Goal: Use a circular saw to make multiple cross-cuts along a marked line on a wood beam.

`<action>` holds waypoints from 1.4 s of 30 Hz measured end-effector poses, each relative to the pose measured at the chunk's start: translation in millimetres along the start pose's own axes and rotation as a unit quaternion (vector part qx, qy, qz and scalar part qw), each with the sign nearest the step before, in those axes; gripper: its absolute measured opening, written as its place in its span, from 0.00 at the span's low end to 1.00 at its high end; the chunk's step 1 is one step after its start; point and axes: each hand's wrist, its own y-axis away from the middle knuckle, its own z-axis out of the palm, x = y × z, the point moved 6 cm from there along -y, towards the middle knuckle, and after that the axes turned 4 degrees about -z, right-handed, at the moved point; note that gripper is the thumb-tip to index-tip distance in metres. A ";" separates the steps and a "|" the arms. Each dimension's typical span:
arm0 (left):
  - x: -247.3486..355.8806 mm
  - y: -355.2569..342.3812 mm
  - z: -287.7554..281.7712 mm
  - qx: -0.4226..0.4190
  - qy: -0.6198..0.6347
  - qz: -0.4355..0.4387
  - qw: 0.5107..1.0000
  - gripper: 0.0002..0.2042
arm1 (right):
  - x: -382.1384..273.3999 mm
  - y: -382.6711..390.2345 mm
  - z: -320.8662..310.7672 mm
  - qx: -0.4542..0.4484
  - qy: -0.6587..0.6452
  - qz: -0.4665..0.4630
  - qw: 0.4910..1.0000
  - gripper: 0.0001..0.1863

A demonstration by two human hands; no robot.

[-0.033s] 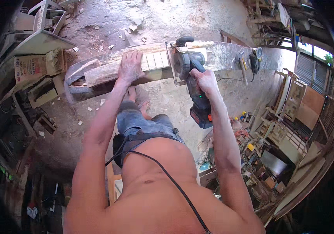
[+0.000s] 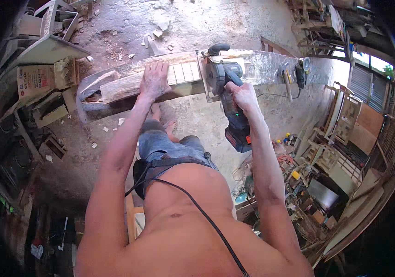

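Observation:
My right hand [image 2: 244,98] is wrapped round the handle of a cordless circular saw [image 2: 216,76], whose black battery [image 2: 238,137] points back toward me. The saw's base plate rests on a pale wooden board [image 2: 123,86] that lies along a rough bench [image 2: 271,64]. Several evenly spaced cross cuts run across the board just left of the saw. Left of those cuts, my left hand [image 2: 155,79] lies flat on the board, fingers stretched toward its far side. The saw hides the board beneath it, and the blade cannot be made out.
On the bench's right part lie a hammer [image 2: 288,84] and an angle grinder [image 2: 302,71] with a cord. Wood scraps litter the floor [image 2: 114,41]. A cardboard box [image 2: 35,82] and frames stand at left, and cluttered tools and boards [image 2: 322,194] at lower right.

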 end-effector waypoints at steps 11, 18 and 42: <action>-0.7 0.2 2.4 0.009 -0.003 -0.007 1.000 0.39 | -28.3 -29.1 -3.0 -0.022 0.010 -0.007 1.000 0.19; 5.7 5.7 -1.6 0.037 -0.031 0.004 0.999 0.35 | -45.3 -53.4 -2.1 -0.031 0.001 -0.034 0.999 0.18; -32.9 -47.4 8.6 -0.240 0.057 -0.097 0.964 0.56 | 414.5 243.9 57.4 0.188 -0.138 0.120 0.965 0.21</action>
